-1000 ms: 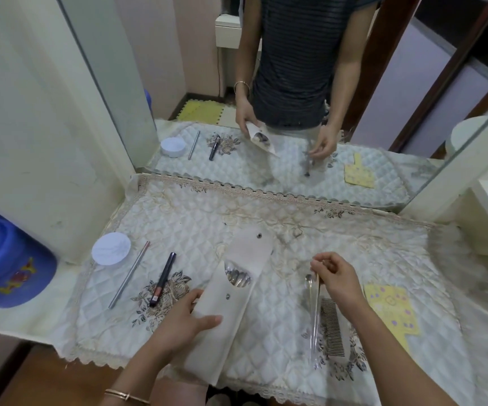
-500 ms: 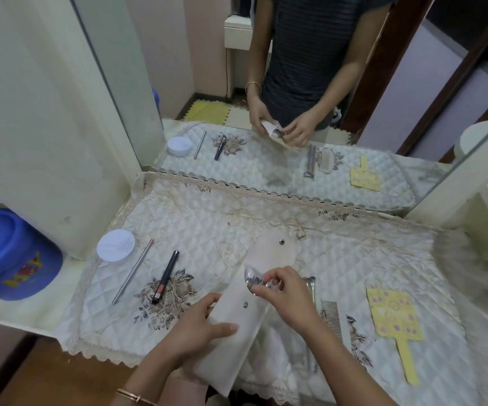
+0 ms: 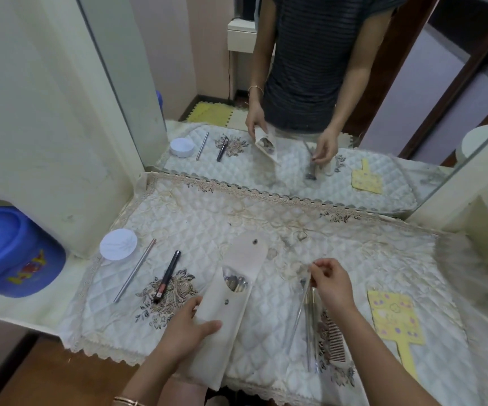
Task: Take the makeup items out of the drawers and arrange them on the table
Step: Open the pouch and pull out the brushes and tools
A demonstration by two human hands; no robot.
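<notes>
Right hand (image 3: 329,281) had left the pouch (image 3: 238,268) mouth, carrying out a thin tool (image 3: 300,312).
Its fingertips pinched the tool's top above others lying beside the comb (image 3: 335,336) on the cloth (image 3: 266,224); left hand (image 3: 187,326) gripped the pouch, thumb across its front.

White quilted cloth (image 3: 266,227), yellow mirror (image 3: 395,317), perhaps purple-spotted, blue tub (image 3: 11,253).
</notes>
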